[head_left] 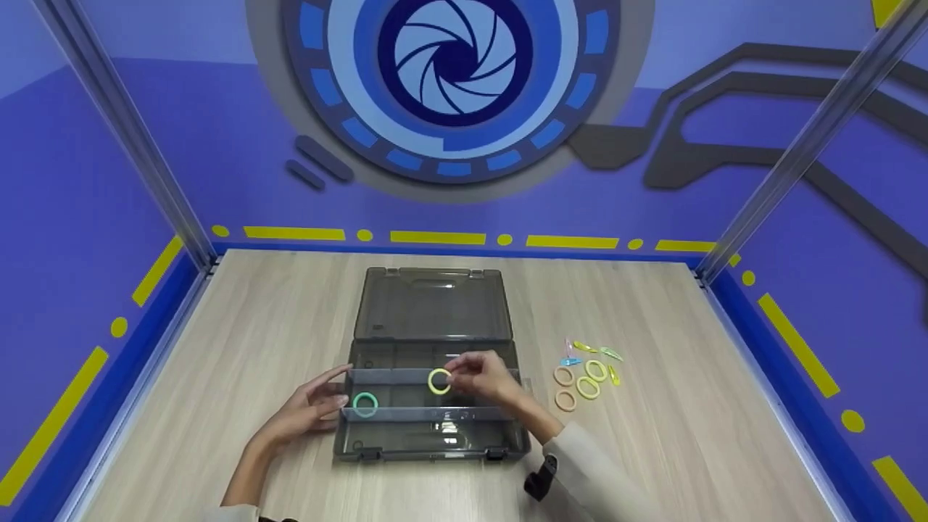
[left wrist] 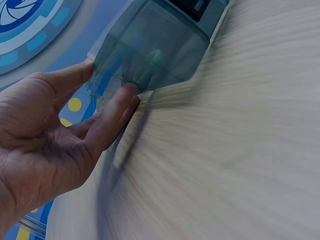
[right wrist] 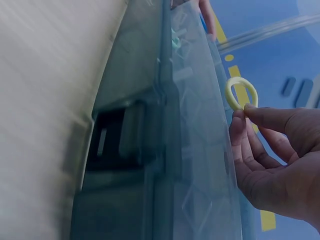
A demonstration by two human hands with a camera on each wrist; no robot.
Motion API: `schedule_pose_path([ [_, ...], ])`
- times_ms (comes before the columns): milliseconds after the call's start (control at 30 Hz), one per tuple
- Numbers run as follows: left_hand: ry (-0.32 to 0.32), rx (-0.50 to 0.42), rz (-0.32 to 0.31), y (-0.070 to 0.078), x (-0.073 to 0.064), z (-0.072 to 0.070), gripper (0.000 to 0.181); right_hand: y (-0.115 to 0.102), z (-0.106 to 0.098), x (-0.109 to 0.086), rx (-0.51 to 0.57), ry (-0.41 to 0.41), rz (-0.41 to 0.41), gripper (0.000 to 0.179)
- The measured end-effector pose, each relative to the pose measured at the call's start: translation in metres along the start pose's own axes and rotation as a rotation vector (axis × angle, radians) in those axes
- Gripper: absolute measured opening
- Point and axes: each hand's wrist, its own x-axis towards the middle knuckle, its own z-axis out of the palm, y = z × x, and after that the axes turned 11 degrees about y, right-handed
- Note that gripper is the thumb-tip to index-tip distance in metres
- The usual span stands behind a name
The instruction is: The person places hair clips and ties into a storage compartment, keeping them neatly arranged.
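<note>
A dark see-through plastic organizer box [head_left: 406, 435] lies on the table with its lid [head_left: 435, 308] folded back. Over its middle compartment, my right hand [head_left: 482, 377] pinches a pale yellow hair tie [right wrist: 229, 93] between thumb and fingertips. A green hair tie [head_left: 365, 394] is at the left end of that same compartment. My left hand [head_left: 308, 407] rests at the box's left side; in the left wrist view its fairly straight fingers [left wrist: 112, 112] and thumb touch the clear side wall.
To the right of the box lie loose hair ties, two orange [head_left: 557, 375] and two yellow [head_left: 596, 361]. Several small hair clips lie just behind and beside them, among them a blue one [head_left: 570, 361] and a green one [head_left: 611, 354]. Blue panels [head_left: 181, 188] enclose the table.
</note>
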Motion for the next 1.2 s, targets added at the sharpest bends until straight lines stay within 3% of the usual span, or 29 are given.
schedule_pose_path([
  [267,-0.005,-0.003,0.011,-0.002,0.001,0.0,0.065,-0.005,0.021,0.0,-0.089,0.071,-0.049,0.016],
  [500,-0.002,-0.001,0.029,-0.004,0.001,0.0,0.065,-0.004,0.034,0.002,-0.192,0.049,-0.122,0.01],
  [667,0.0,0.001,0.035,-0.005,0.0,-0.001,0.064,-0.004,0.046,0.003,-0.243,0.044,-0.13,0.009],
  [900,0.007,-0.024,0.02,-0.007,-0.001,0.002,0.064,-0.007,0.059,0.002,-0.279,0.054,-0.111,0.008],
  [1200,-0.013,-0.015,0.068,-0.006,-0.002,-0.001,0.066,-0.006,0.072,0.0,-0.28,0.078,-0.171,0.006],
])
